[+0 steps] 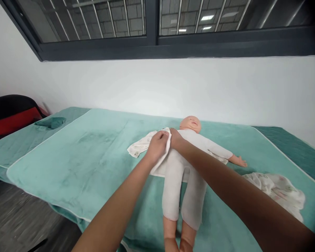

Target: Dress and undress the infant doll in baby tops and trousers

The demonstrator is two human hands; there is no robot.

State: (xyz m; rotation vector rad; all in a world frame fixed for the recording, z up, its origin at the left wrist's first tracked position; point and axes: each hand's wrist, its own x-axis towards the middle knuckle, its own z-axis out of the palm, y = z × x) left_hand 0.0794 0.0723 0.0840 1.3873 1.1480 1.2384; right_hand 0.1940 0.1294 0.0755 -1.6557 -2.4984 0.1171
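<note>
A baby doll in a white bodysuit lies on its back, head toward the wall and feet toward me. Beneath its torso is a spread white baby shirt with a small print; one sleeve extends to the left. My left hand pinches the shirt's folded edge beside the doll's chest. Right against that edge, my right hand is closed at the doll's shoulder; its fingertips and whatever they hold are hidden. The doll's arm on that side is out of sight, while its other arm stretches out to the right.
A crumpled printed white cloth lies to the right, partly behind my forearm. The green padded mat covers the table. A dark green cloth and a black-and-red chair are at the left. Behind are a white wall and a barred window.
</note>
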